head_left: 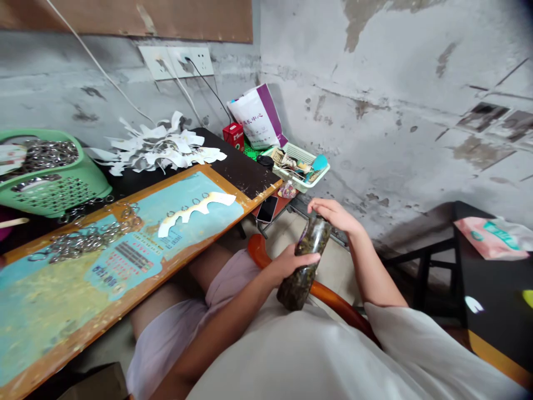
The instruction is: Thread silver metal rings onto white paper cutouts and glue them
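Note:
A clear bottle point(313, 236) filled with dark brown-green stuff, perhaps leaves, leans at a slant in front of my belly. My left hand point(291, 262) wraps round its lower half, thumb across the front. At the bottle's top, my right hand point(331, 213) has its fingers curled over the cap end. The cap itself is mostly hidden by those fingers, so I cannot tell whether it is on or loose. Both hands are off to the right of the workbench point(137, 289), above the orange wooden chair arm point(333, 300).
Metal rings point(83, 241) lie heaped on the bench beside a scalloped white strip point(195, 211). Behind stand a green basket point(54, 191) of rings and a pile of white scraps point(158, 145). A phone point(267, 209) and a pale tray point(306, 180) sit near the corner; a black table point(499, 294) stands right.

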### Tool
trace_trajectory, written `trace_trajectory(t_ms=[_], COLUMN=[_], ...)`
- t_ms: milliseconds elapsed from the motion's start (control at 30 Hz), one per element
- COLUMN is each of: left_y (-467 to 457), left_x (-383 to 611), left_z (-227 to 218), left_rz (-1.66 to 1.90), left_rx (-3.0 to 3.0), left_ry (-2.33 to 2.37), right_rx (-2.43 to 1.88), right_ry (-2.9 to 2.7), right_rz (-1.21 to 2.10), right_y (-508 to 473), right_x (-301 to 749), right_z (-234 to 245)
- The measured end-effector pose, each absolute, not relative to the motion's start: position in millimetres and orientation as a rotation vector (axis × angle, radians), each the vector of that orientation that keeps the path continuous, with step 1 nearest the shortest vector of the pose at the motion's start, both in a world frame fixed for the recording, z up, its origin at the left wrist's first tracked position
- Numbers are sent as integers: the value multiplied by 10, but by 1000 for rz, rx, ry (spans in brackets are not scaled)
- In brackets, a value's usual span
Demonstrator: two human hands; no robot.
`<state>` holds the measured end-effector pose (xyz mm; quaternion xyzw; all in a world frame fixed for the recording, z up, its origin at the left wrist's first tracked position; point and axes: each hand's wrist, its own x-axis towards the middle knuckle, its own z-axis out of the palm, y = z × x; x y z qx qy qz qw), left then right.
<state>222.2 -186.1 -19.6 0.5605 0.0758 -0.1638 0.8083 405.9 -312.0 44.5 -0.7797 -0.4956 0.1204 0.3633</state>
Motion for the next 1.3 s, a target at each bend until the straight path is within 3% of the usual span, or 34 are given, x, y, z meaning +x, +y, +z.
trace_trajectory(t_ms=[100, 200, 500, 967, 1300], left_y=[-1884, -1845, -1775, -1783, -1593], left_x=[2240, 2248, 2194, 2217, 2253], left_z=[-156, -105, -142, -278, -133], left_rz=[-9, 49, -496, -388, -169], left_rx=[1686, 1814, 908, 545, 357], left_ry=[228, 190, 133, 145, 281], right_rx=[-2106, -2068, -1825, -1725, -1789], right_ry=[-1263, -1224, -1061, -823, -1267], right_rz=[276, 291, 402, 305, 20], right_y=[-3176, -3227, -3184, -3221, -3418], right_x=[4015, 3971, 3940, 3785, 3473], right_z=[489, 535, 461, 392, 284])
